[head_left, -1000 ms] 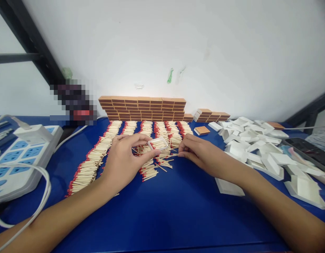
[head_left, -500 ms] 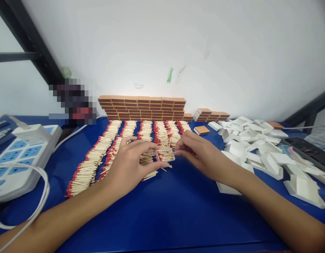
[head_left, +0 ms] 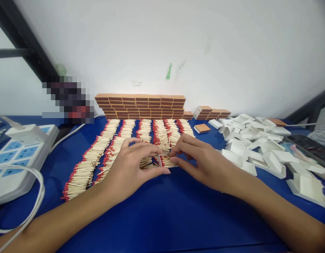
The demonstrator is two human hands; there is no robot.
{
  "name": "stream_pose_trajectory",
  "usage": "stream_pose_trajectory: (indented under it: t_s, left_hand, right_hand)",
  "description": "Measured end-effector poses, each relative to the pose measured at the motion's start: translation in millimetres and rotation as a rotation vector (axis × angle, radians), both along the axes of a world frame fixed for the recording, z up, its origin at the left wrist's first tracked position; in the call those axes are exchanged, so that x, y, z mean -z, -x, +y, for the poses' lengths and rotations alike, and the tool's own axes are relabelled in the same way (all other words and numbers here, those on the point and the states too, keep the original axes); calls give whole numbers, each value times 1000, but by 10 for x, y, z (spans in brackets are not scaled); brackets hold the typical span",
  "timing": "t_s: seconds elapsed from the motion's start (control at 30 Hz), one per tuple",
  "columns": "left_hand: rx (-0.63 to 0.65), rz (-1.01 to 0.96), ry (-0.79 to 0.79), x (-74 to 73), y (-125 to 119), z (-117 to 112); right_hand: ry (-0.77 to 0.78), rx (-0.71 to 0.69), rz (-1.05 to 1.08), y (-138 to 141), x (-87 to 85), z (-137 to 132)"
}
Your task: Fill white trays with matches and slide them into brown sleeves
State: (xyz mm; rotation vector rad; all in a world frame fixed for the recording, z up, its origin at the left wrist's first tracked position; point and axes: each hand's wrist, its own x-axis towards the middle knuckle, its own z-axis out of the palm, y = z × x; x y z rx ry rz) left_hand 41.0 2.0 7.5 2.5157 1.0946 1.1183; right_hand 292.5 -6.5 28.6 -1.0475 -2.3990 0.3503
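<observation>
Between the thumb and fingers of my left hand is a small white matchbox tray, held low over the table's middle. Red-tipped matchsticks lie inside it. My right hand is at the tray's right part, thumb and forefinger pinched on the matchsticks there; its fingers hide that end. Behind and to the left of both hands, loose matches spread in several long rows on the blue table, some covered by my left hand.
Closed brown matchboxes are stacked along the wall, with a smaller stack to the right and a single matchbox before it. White empty trays pile up at right beside a phone. A power strip with cables lies left.
My right hand has moved left and slightly down, its fingertips now over the tray rather than just off its right end. My left hand still holds the tray, now more hidden.
</observation>
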Motion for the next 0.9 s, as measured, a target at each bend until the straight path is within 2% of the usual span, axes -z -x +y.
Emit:
stream_pose_trajectory:
  t_s: [0.3, 0.53, 0.67, 0.77, 0.9]
  left_hand:
    - [-52, -7, 30, -18, -4, -3]
    - [-4, -2, 28, -36, -12, -14]
    - [-123, -44, 65, -46, -5, 2]
    - [-245, -99, 120, -39, 18, 39]
    - [-255, -143, 144, -24, 49, 80]
  right_hand:
    - [5, 6, 27, -22, 2, 24]
    - [-52, -26, 115, 35, -2, 14]
    - [-101, 77, 141, -22, 10, 85]
    - [-82, 140, 45, -102, 74, 165]
    - [36, 107, -119, -141, 155, 213]
